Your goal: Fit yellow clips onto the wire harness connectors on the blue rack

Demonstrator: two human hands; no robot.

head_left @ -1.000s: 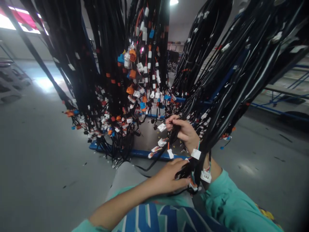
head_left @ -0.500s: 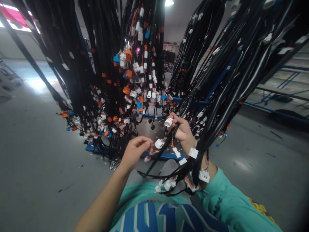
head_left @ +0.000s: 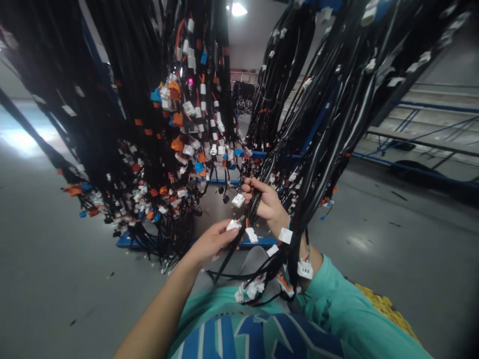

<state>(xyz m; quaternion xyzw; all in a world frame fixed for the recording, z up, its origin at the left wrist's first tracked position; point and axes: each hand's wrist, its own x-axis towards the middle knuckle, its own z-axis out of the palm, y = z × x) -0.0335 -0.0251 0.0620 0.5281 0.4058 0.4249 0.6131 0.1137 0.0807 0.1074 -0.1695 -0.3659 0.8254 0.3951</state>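
Observation:
Between thumb and fingers of my left hand is a white connector with coloured wires. My right hand is wrapped round a black cable bundle, and another white connector sticks out at its fingertips. Just below the right hand hangs a small white connector. A white tag-like piece and a white multi-slot connector lie against my right wrist and forearm. Near my lap, the cables end in a cluster of white connectors and an orange one.
Thick black harness bundles hang at right, with more bundles at left and centre bearing white, orange and blue connectors. A blue frame bar runs low behind my hands. Shelving stands at the right; a yellow item lies lower right.
My left hand has closed on the white connector that was beside its fingertips. The view has turned slightly right, so the hanging bundles appear farther left. My right hand still holds the cables.

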